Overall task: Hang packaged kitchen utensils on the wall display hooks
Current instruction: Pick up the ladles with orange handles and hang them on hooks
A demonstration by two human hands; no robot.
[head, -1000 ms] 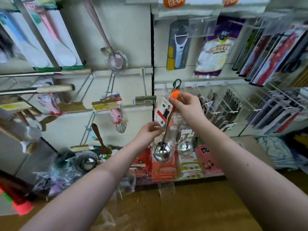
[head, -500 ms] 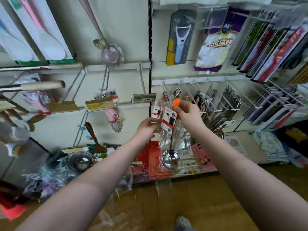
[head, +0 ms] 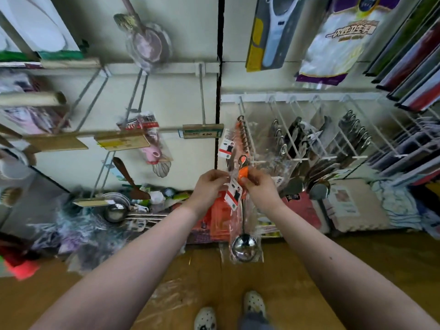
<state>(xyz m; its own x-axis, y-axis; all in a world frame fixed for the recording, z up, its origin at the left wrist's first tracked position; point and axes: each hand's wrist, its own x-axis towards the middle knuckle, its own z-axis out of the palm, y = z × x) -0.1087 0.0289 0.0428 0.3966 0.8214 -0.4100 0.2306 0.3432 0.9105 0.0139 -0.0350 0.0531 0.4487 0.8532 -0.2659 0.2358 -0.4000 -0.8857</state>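
Ladle axis: the packaged ladle (head: 244,246) hangs close to upright, with its long axis vertical. Its steel loop points up toward the wall hooks and its round bowl points down toward the floor.
Ladle place: it is held in front of the wall, right of the dark panel seam. It sits just below the near end of a white wire hook (head: 242,108) that carries a row of hung ladles (head: 241,133). It is unclear whether the loop is on the hook.
Right hand (head: 259,186): curled fingers and thumb grip the orange handle end.
Left hand (head: 209,184): it pinches the top of the clear bag beside the paper tag (head: 234,195). The two hands are close together, almost touching.
Writing: the price label (head: 204,132) reads "4.50". The tag is white with a red strip and a small portrait, and its print is too small to read. The purple-and-white pouch (head: 338,44) bears blurred Chinese characters.
Materials: the ladle has a polished steel bowl, a thin steel stem and an orange plastic grip, inside a crinkly clear sleeve. The peeler pack (head: 269,32) is grey card with a yellow patch.
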